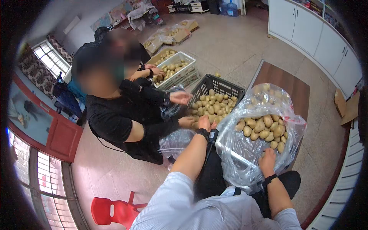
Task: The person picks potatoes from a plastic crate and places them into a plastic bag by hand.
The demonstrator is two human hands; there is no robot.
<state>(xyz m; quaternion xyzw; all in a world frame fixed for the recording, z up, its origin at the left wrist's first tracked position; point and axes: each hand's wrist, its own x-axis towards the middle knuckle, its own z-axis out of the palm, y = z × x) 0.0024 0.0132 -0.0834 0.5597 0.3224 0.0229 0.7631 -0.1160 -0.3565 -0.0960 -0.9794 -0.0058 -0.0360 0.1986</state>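
My left hand [206, 123] reaches to the near edge of a black plastic crate [237, 89]. The crate holds many tan oval kiwifruit or small potatoes [214, 104]; I cannot tell which. Fingers of that hand are mostly hidden, and a co-worker's hand [186, 122] is close beside it. A clear plastic bag [239, 170] lies spread open before me, with more of the brown ovals [264, 128] inside. At the bag's near right part, below the pile, my right hand [267, 159] is closed with curled fingers; what is in them is hidden.
A co-worker in black [111, 115] stands at the crate's left, another hand [181, 97] over it. Beyond are a filled white crate [184, 78] and filled cartons [180, 34]. The bag rests on a brown board [281, 76]. A red chair [115, 211] stands lower left.
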